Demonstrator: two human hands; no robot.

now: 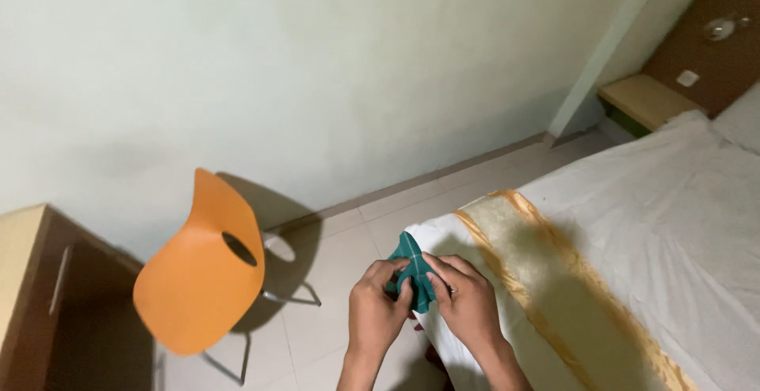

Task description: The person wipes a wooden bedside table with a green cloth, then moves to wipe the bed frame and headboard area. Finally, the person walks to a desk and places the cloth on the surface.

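Observation:
A small green cloth with thin white lines [411,268] is bunched between both of my hands, held above the corner of the bed [633,225]. My left hand [374,309] grips its lower left side with the thumb on top. Fingers of my right hand [465,297] pinch the cloth's right edge; that hand wears a ring. Part of the cloth is hidden by my fingers.
The bed has a white sheet and a gold runner [546,280] across its foot. An orange plastic chair [202,268] stands on the tiled floor at the left, beside a wooden desk [28,280]. A wooden bedside shelf [645,98] sits at the far right by the wall.

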